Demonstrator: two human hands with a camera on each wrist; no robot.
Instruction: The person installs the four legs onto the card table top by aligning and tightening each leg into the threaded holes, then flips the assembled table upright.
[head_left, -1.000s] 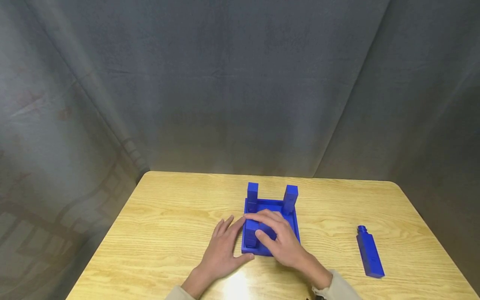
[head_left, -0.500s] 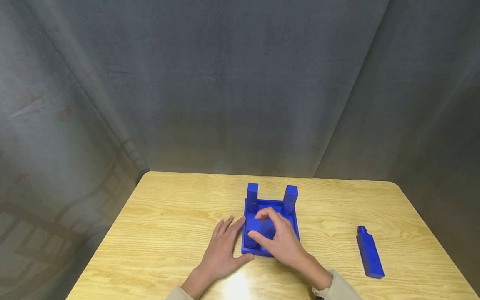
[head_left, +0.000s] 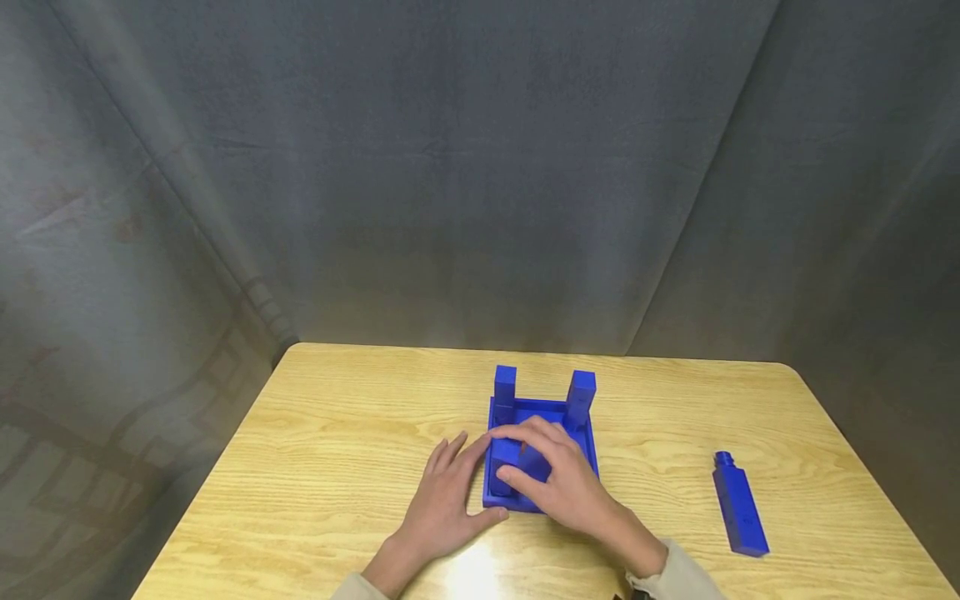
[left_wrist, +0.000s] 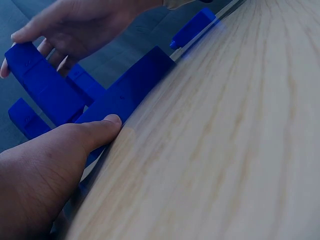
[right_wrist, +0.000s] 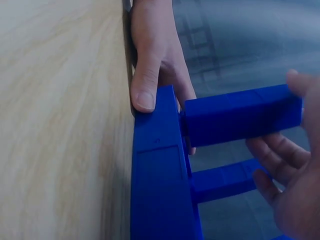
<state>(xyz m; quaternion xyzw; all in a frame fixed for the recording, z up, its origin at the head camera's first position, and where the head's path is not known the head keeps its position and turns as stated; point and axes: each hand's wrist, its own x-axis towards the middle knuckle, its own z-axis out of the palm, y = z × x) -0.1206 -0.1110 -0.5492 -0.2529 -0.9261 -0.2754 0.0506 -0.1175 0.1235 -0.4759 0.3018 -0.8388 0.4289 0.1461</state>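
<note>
A blue square base (head_left: pixel 517 505) with a raised rim lies on the table, blue square legs standing upright on it. My left hand (head_left: pixel 446 504) holds its near left corner, the thumb (left_wrist: pixel 111 121) on the front side and the fingers along the left side. At the near left leg (right_wrist: pixel 235 115), my right hand (head_left: pixel 566 483) grips the upper end between thumb and fingers. That leg sits against the base in the right wrist view. Behind it rise the far left leg (head_left: pixel 505 385) and the far right leg (head_left: pixel 581 396).
A loose blue leg (head_left: pixel 740 510) with a threaded end lies on the wooden table (head_left: pixel 337 417) to the right. Grey curtains (head_left: pixel 465 183) hang behind the table and at both sides.
My right fingers drew back from the near left leg half a second ago, then reached round it again. The left hand, base and loose leg have stayed in place.
</note>
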